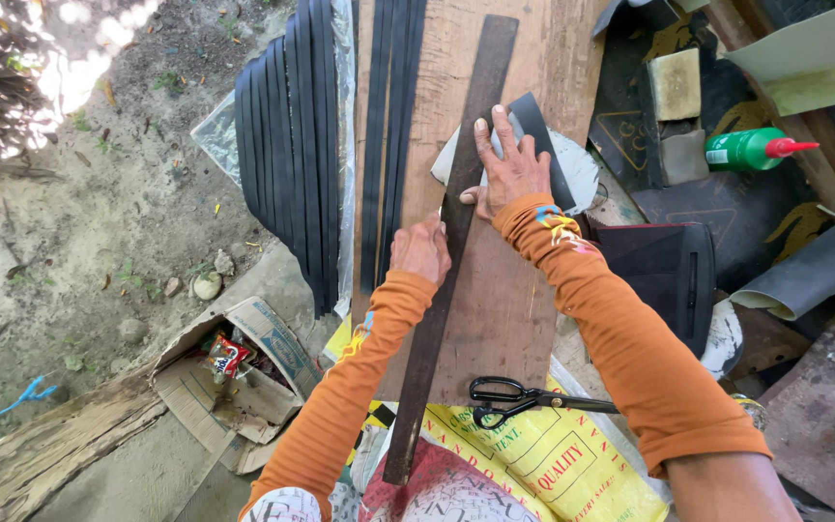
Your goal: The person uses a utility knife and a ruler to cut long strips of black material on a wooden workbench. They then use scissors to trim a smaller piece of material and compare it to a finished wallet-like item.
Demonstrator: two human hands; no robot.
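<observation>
My right hand (512, 169) lies flat, fingers spread, pinning a dark rubber strip (543, 140) beside the long dark metal straightedge (456, 232) on the brown wooden board counter (500, 309), centre frame. My left hand (420, 249) is closed in a fist against the straightedge; whether it grips anything I cannot tell. Judged step: marking or cutting along the edge. Black-handled scissors (509, 398) lie lower centre.

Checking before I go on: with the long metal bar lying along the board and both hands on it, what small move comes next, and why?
Probably draw the left hand along the metal bar, using it as a guide. The right hand already lies flat, pinning the dark sheet piece beside the bar on the wooden board, so things look lined up.
</observation>
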